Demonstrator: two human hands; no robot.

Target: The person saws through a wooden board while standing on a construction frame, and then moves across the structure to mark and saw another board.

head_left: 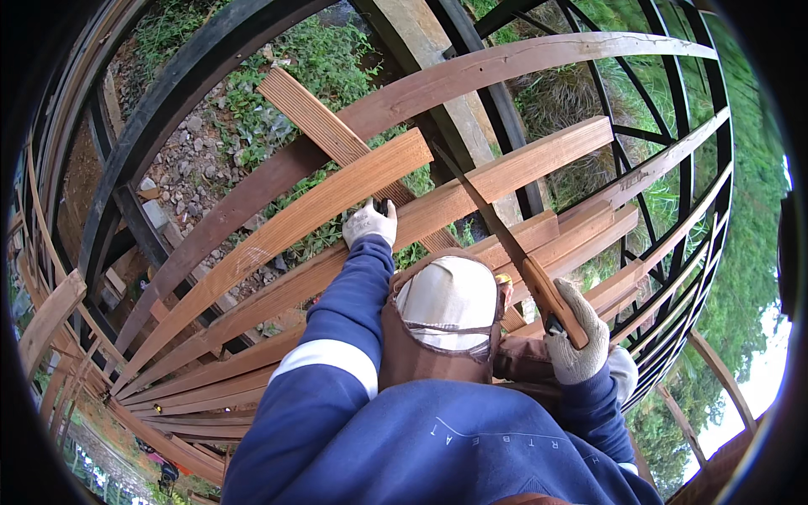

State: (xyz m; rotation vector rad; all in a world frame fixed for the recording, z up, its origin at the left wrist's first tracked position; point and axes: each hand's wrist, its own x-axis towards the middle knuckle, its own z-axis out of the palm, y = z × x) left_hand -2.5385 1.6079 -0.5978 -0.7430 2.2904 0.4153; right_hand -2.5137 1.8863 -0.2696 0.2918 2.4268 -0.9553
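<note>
My right hand [579, 341], in a pale knit work glove, grips the wooden handle of a handsaw [502, 234]. The saw's long dark blade points up and to the left, passing over a reddish-brown plank [522, 168]. Left of it, another plank [337, 198] ends near the blade's tip. My left hand [370, 225], gloved too, is closed between these two planks, against their edges. A small dark thing shows at its fingertips, too small to name. Beneath both planks runs a grooved board [316, 118], set crosswise.
Several more planks [581, 240] lie side by side to the right. A long brown beam [438, 84] and black metal framing [168, 109] cross ahead. Through the gaps appear rubble [189, 160] and plants far below. My bent knee [446, 303] is near the planks.
</note>
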